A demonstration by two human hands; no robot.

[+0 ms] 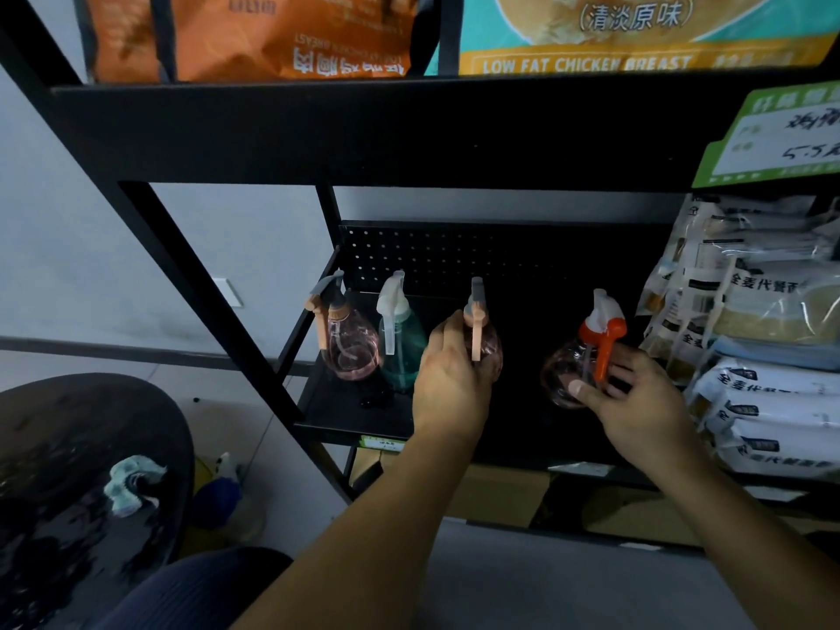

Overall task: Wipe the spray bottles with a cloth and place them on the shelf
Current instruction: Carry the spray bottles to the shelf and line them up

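The teal package reads "LOW FAT CHICKEN BREAST" and "(清淡原味)"; the green price tag is blurred.

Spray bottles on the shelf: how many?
4. Pink one far left, green one beside it, pink one in the left hand, orange-trigger one in the right hand. More may be hidden.

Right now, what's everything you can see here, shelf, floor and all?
Pink spray bottles: two, clear pink with peach triggers; one at the shelf's left end, one in the left hand.
Green spray bottle: one, teal with white trigger, between the pink ones.
Orange-trigger spray bottle: one, clear pinkish, in the right hand.
Shelf: one, black metal.
Food packets: several, white and clear, stacked at right.
Cloth: one, pale green-white, on the dark round table at left.
Left hand: grips a pink bottle.
Right hand: grips the orange-trigger bottle.
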